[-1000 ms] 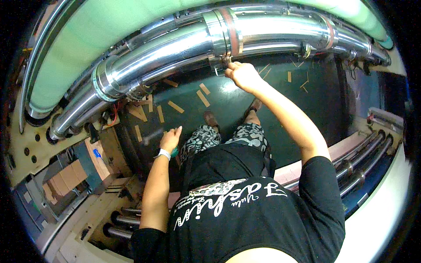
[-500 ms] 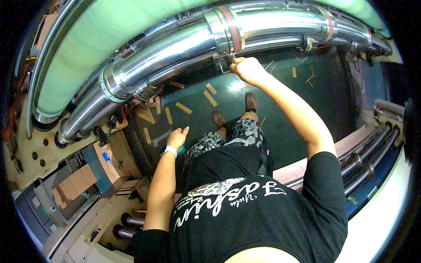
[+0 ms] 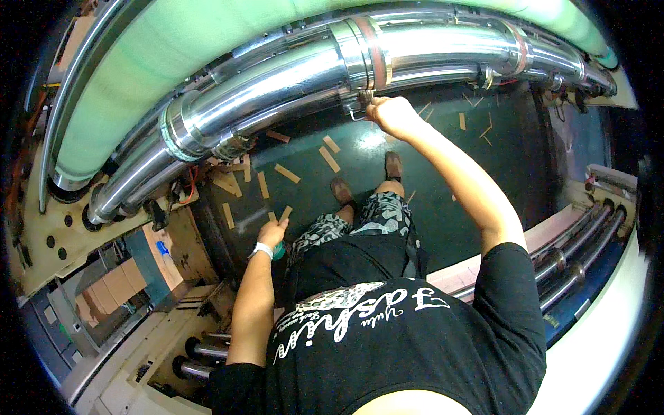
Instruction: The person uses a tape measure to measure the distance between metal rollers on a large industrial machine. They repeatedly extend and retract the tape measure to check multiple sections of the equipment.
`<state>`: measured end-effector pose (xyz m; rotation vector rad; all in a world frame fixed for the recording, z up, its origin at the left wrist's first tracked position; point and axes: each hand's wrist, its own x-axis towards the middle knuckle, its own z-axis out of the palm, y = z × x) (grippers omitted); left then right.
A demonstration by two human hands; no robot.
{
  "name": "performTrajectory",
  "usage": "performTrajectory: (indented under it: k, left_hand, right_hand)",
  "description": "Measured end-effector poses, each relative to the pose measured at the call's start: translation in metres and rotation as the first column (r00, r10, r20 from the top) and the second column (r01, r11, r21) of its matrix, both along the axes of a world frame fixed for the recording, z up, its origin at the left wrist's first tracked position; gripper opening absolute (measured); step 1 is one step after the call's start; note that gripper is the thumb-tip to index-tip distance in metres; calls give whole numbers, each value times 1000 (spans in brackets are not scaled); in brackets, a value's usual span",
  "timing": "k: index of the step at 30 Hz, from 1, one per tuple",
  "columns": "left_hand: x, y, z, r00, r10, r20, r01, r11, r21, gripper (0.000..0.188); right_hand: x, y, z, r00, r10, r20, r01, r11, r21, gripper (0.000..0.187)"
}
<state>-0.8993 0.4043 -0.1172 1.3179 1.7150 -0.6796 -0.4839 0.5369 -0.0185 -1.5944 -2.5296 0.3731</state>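
Under a long chrome cylinder (image 3: 283,70), my right hand (image 3: 399,119) is raised with its fingers closed on a small metal fitting (image 3: 367,98) on the thinner bar below. A bent wire-like handle (image 3: 355,114) hangs just left of those fingertips. Above the fitting, a ring collar (image 3: 356,55) with a reddish band wraps the cylinder. My left hand (image 3: 272,234) hangs low by my left leg, fingers curled and thumb pointing up. A green object (image 3: 278,250), mostly hidden, shows under its palm beside the white wristband (image 3: 263,250); its kind is not clear.
A large pale-green roller (image 3: 166,83) curves above the chrome cylinder. Strips of brown cardboard (image 3: 329,159) are strewn over the dark floor (image 3: 360,155) around my shoes. Metal rollers (image 3: 574,256) stand at the right, and the machine's beige side frame (image 3: 66,238) at the left.
My left hand has dropped slightly and shifted left. The right hand stays at the fitting, a little lower in view. The view has tilted slightly.
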Motion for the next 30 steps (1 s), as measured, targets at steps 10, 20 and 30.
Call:
performTrajectory:
  k: [10,20,30]
  left_hand:
    - [22,13,-5,982,-144,125,138,989,61,52]
    - [11,19,14,997,46,64,-41,996,-76,57]
    - [19,20,14,999,-47,14,48,995,-92,55]
  right_hand:
    - [5,3,4,1000,-13,27,10,996,93,12]
    - [-1,-2,7,957,-289,-29,287,924,253,31]
    - [-10,-16,-29,810,-578,-100,583,812,23,41]
